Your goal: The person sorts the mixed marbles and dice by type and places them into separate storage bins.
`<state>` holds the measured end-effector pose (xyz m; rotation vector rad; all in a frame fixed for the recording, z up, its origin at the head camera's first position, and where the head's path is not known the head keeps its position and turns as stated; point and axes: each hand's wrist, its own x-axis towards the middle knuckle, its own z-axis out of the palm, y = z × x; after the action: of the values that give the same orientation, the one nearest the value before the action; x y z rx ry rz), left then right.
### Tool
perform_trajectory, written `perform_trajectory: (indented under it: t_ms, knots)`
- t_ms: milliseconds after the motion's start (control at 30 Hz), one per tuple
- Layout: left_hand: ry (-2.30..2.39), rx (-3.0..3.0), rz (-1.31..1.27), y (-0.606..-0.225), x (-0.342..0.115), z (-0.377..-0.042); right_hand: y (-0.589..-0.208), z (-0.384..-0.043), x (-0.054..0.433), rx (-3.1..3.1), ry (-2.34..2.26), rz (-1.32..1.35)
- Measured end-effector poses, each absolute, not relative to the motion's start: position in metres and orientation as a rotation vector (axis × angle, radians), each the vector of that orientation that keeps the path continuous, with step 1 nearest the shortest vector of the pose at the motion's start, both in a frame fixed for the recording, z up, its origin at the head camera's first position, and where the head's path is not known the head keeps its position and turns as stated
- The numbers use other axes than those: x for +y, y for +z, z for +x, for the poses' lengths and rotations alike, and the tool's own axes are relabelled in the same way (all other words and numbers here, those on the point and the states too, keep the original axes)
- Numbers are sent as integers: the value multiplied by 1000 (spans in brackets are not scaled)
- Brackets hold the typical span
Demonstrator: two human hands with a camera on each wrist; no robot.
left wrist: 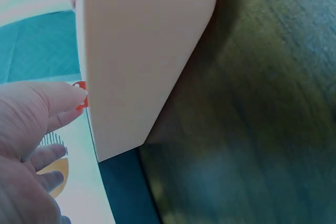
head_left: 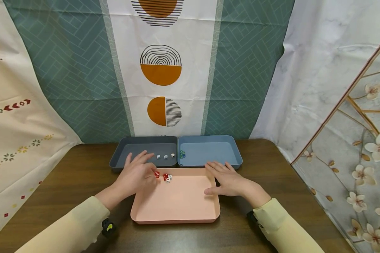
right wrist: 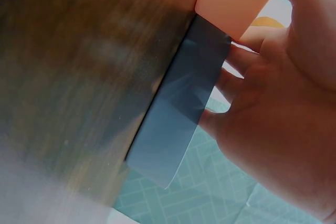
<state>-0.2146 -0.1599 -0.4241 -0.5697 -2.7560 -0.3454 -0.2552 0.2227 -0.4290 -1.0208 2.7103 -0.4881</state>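
Note:
My left hand (head_left: 137, 175) reaches over the left far corner of the pink tray (head_left: 177, 207), thumb and forefinger pinching a red die (head_left: 157, 174). In the left wrist view, that red die shows at the fingertips just beyond the tray's wall (left wrist: 142, 51), the other fingers spread apart. Beside it in the tray sit another red die (head_left: 165, 176) and two white dice (head_left: 168, 180). With fingers extended, my right hand (head_left: 226, 182) rests over the tray's far right corner, fingertips at the near rim of the blue tray (head_left: 209, 151); the right wrist view shows its palm (right wrist: 283, 93).
Behind the pink tray, a dark grey tray (head_left: 139, 144) holds three white dice (head_left: 166, 157) near its right end. Several small green and blue dice (head_left: 182, 154) lie at the blue tray's left end. All trays stand on a brown wooden table (head_left: 266, 161), with a patterned curtain (head_left: 247, 70) behind.

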Motion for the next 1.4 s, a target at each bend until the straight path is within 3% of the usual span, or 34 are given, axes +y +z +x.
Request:
perform_trajectory:
  t_ms: [1400]
  knots:
    - [-238, -2752, -465, -393, -173, -256, -432, -257, 223, 2726, -435, -1030]
